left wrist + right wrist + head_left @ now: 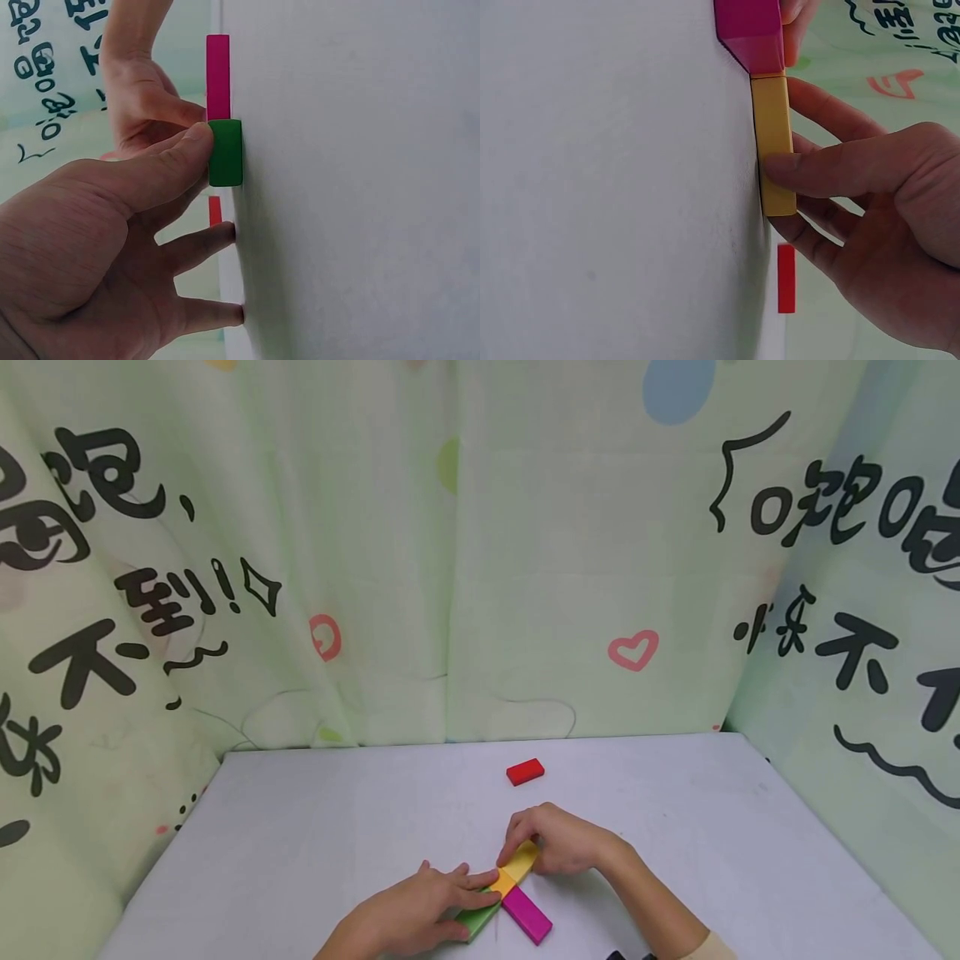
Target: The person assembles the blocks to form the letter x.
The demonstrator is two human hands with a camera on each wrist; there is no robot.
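Observation:
Several coloured blocks meet end to end on the white table. My left hand [420,906] lies over the green block [480,920], thumb on its near side, and pinches it; two of its fingers reach the small orange block [502,882]. In the left wrist view the thumb presses against the green block [226,153], other fingers spread. My right hand [566,839] pinches the yellow block [521,860] between thumb and fingers, its end against the orange one. From the orange block a magenta block [527,915] runs towards the near right, untouched by either hand.
A red block [525,772] lies apart, farther back on the white table [360,810]. Dark objects [617,955] peek in at the bottom edge, too cut off to identify. Printed curtains [390,568] stand behind the table and on both sides.

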